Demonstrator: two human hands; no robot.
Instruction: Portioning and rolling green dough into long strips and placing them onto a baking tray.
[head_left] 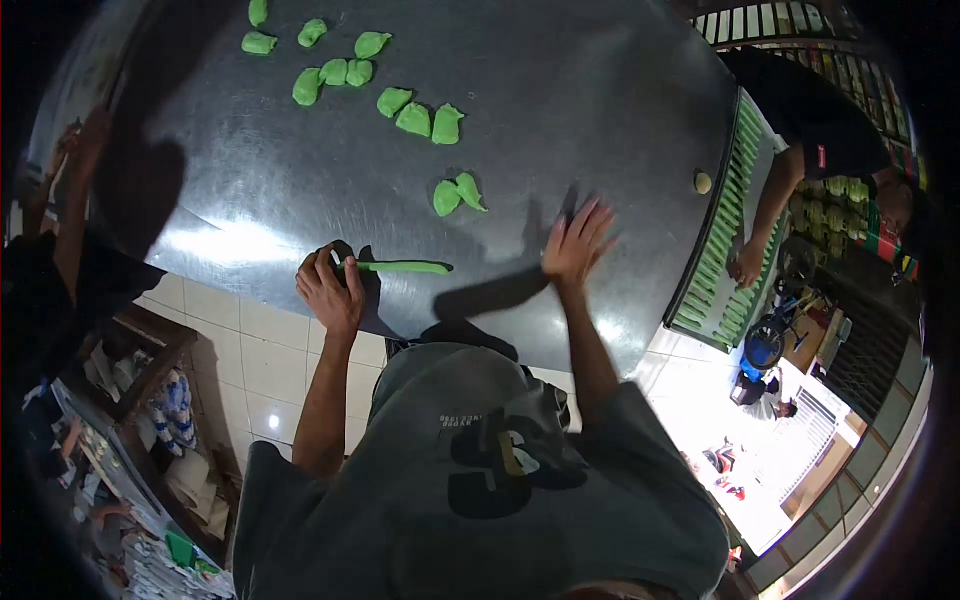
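Note:
My left hand is at the near edge of the metal table, its fingers closed around the left end of a long, thin green dough strip. The strip's free end points right across the tabletop. My right hand is empty, with fingers stretched out and spread, over the table to the right of the strip. Two green dough pieces lie just beyond the strip, between my hands. Farther off, several more lumps of green dough are scattered toward the far left.
A tray lined with several green dough strips stands along the table's right edge, where another person's hand reaches over it. A small pale ball sits near that edge. Another person's arms are at the left; a wooden shelf stands below.

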